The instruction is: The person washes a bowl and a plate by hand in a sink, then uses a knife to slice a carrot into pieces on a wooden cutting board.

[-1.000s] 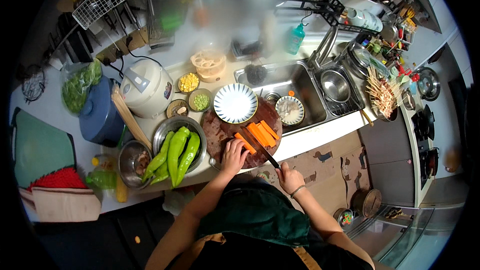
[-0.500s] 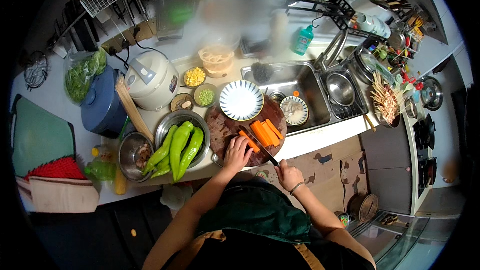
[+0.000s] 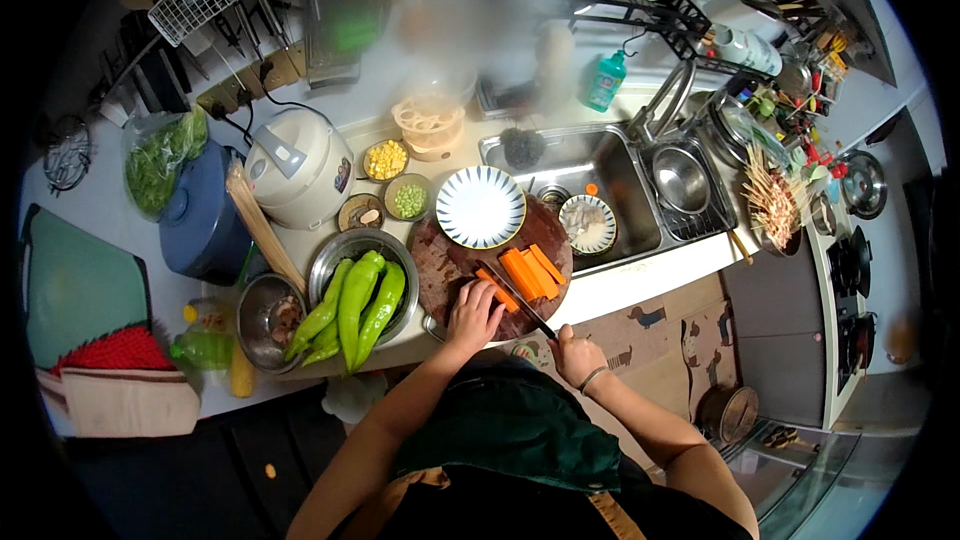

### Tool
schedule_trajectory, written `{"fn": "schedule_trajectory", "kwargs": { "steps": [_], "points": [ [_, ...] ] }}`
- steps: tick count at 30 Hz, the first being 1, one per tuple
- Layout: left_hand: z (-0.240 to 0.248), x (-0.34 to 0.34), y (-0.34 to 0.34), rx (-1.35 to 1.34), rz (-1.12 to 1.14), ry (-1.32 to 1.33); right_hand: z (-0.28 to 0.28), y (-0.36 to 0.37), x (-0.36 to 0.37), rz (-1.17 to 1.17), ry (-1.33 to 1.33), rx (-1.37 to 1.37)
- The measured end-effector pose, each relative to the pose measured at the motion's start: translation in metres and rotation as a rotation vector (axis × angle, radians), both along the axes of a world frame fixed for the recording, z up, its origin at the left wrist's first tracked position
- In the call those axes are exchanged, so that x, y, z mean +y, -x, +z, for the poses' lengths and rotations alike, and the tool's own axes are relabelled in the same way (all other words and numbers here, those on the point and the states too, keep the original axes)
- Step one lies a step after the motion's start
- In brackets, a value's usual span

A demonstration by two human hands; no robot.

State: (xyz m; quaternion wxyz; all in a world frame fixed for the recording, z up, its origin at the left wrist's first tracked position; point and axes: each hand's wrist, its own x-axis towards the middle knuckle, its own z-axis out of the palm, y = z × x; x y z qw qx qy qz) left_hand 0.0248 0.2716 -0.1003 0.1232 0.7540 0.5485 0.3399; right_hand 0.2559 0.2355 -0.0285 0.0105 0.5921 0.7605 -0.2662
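Observation:
My left hand [image 3: 474, 316] presses down on a carrot piece [image 3: 508, 302] on the round wooden cutting board [image 3: 437, 268], its fingertips curled over the carrot. Wrapped around the handle of a kitchen knife [image 3: 527, 309], my right hand [image 3: 578, 356] keeps the blade slanted along the carrot's right side. Thick carrot slabs [image 3: 527, 274] lie just right of the blade. A white plate with blue rim stripes [image 3: 480, 206] rests on the far part of the board. The carrot's near end is partly hidden by my fingers and the blade.
Left of the board, a steel bowl [image 3: 412, 292] holds green peppers [image 3: 358, 302]. Small bowls of corn [image 3: 386, 159] and chopped green pieces [image 3: 409, 201] stand behind it. A sink [image 3: 630, 210] lies to the right, with a striped bowl [image 3: 588, 225] at its near left.
The view has shifted slightly. Both hands stay nearly in place, with the knife still at the carrot piece.

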Motion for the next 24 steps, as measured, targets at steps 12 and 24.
{"fn": "schedule_trajectory", "kwargs": {
  "steps": [12, 24],
  "points": [
    [0.006, 0.015, 0.003, -0.108, 0.084, -0.119, -0.018, 0.008, -0.001, -0.026, 0.012, 0.035],
    [0.04, 0.11, -0.028, 0.255, -0.396, 0.085, -0.017, 0.014, -0.002, -0.035, 0.006, -0.05]
  ]
}}
